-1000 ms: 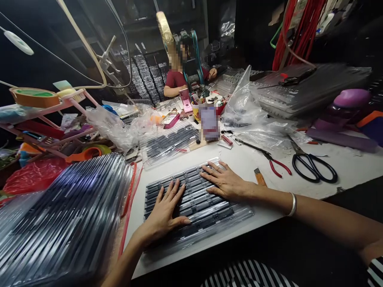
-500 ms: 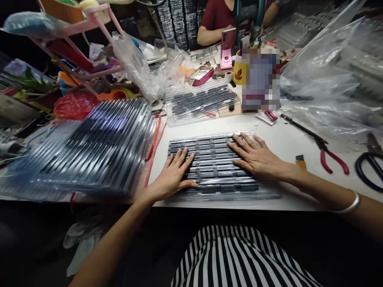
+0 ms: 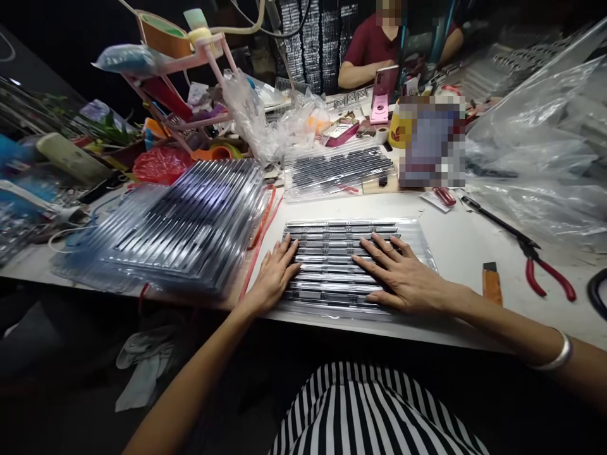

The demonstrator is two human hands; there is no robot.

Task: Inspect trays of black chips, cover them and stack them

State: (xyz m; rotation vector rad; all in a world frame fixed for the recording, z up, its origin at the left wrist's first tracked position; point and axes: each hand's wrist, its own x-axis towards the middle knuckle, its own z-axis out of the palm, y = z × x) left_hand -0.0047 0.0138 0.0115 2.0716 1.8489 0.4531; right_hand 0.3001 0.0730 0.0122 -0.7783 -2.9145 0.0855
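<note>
A clear plastic tray with rows of dark strips lies flat near the table's front edge. My left hand rests on its left side, fingers spread. On the right part of the same tray lies my right hand, its fingers apart and flat across the rows. Neither hand is closed round anything. To the left is a stack of similar filled trays. Behind the tray in front of me sits another tray of strips.
On the right of the white table lie an orange cutter, red-handled pliers and clear plastic bags. A pink rack stands back left. Across the table sits a person in a dark red top.
The view has shifted left, so most things appear further right. My right hand has moved slightly toward the front over the tray. My left hand lies nearer the tray's left edge.
</note>
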